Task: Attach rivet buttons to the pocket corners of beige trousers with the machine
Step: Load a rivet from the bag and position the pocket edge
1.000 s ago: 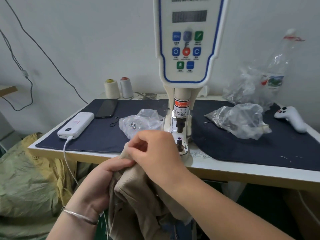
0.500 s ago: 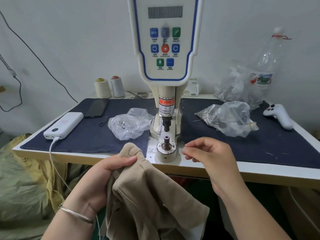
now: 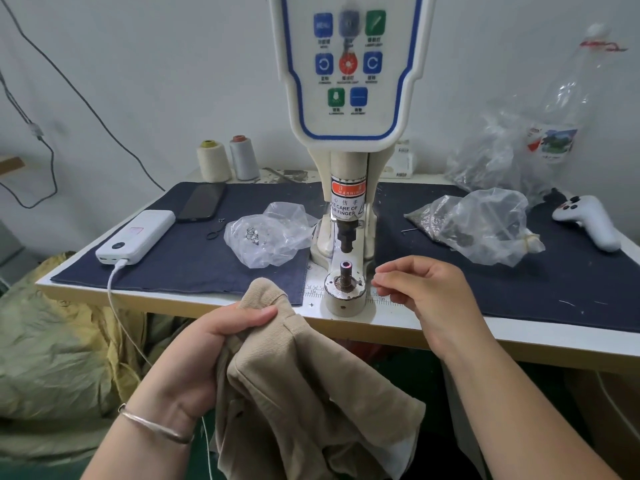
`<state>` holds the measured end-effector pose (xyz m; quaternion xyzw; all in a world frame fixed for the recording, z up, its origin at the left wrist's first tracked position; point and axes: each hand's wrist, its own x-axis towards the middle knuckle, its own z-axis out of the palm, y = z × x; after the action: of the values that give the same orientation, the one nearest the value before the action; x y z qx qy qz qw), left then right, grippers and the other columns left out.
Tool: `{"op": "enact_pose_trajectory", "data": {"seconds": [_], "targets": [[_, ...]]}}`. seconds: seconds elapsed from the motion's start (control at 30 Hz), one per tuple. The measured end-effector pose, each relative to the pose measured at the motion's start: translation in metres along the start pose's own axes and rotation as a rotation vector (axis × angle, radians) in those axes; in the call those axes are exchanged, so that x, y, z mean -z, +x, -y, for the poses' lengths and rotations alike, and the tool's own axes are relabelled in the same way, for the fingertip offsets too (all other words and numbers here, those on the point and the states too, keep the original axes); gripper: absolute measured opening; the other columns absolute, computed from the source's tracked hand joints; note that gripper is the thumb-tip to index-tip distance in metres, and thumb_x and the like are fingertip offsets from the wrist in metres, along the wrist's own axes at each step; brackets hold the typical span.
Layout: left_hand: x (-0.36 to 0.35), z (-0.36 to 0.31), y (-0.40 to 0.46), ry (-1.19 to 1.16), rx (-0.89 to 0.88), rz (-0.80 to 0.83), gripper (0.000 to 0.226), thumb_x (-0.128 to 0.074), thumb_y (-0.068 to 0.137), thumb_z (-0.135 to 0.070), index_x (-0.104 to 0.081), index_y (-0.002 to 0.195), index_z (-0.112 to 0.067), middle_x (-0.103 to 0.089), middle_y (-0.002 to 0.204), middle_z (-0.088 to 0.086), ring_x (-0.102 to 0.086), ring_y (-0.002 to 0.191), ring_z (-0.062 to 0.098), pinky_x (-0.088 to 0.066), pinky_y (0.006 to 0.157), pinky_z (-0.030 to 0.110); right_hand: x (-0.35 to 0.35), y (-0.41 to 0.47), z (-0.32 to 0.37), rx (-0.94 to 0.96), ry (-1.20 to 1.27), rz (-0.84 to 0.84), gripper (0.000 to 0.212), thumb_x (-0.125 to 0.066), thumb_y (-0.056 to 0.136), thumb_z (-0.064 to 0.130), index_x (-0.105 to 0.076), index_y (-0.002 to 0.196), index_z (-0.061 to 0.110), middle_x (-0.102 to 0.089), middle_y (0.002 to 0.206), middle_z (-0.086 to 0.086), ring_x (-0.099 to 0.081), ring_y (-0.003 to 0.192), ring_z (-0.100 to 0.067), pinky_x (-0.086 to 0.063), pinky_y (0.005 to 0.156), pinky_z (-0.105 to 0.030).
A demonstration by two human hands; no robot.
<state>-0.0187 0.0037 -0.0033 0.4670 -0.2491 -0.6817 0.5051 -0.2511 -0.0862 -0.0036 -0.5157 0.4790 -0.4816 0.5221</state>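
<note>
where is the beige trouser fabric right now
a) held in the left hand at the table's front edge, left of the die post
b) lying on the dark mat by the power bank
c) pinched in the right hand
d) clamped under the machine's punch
a: the left hand grips the beige trousers below and left of the machine's lower die post, which stands bare, while the right hand is beside the die, off the cloth.

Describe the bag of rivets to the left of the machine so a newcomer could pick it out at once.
Start at the tall white machine on the table. Just left of its column, on the navy mat, lies a small crumpled clear bag. Unlike the larger bags on the right, it shows a few silvery pieces inside.
</note>
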Motion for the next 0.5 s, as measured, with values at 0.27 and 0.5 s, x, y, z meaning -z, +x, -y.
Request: {"op": "enact_pose_trajectory", "data": {"seconds": [0.27, 0.5], "targets": [[-0.002, 0.002, 0.004, -0.006, 0.004, 0.024, 0.025, -0.074, 0.066, -0.006, -0.073, 0.088, 0.004, -0.070, 0.084, 0.024, -0.071, 0.072, 0.033, -0.061, 0.065, 0.037, -0.003, 0.008, -0.009, 0.029, -0.057, 0.018, 0.015, -0.075, 0.078, 0.005, -0.080, 0.078, 0.019, -0.074, 0.071, -0.006, -0.067, 0.066, -0.009, -0.052, 0.064, -0.018], [-0.006, 0.003, 0.007, 0.018, 0.027, 0.032, 0.031, -0.078, 0.062, -0.011, -0.073, 0.088, 0.005, -0.070, 0.085, 0.023, -0.071, 0.073, 0.033, -0.060, 0.067, 0.036, 0.000, 0.018, -0.017, 0.209, -0.318, -0.053, 0.023, -0.071, 0.082, 0.008, -0.078, 0.081, 0.030, -0.072, 0.072, 0.015, -0.066, 0.074, 0.004, -0.045, 0.061, -0.004]]}}
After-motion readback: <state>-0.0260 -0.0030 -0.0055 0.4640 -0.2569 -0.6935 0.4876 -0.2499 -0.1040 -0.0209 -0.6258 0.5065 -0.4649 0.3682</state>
